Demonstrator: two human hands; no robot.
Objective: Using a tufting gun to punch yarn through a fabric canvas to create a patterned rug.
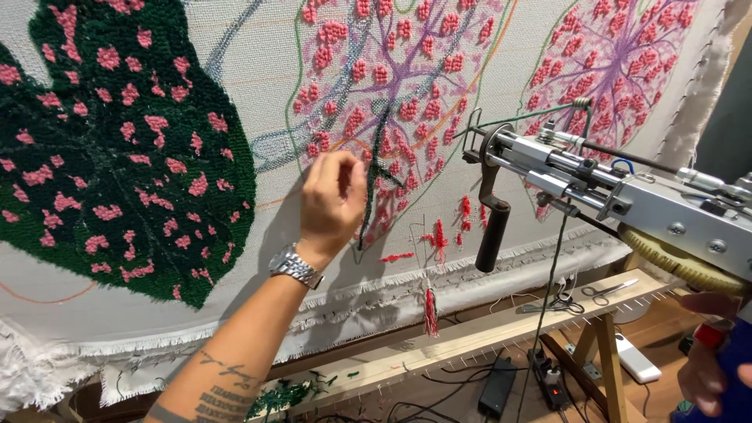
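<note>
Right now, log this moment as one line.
left hand: fingers on dark green yarn line | right hand: holds tufting gun off cloth

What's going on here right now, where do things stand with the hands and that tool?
A person is working at a stretched backing cloth on a wooden frame. The left hand rests against the cloth, fingertips at a dark green yarn line running through a pink and purple leaf shape. The right hand holds a metal tufting gun by its rear grip, its tip close to the cloth but off the left hand. A large dark green leaf with pink spots looks fully tufted. Scissors lie on the frame.
</note>
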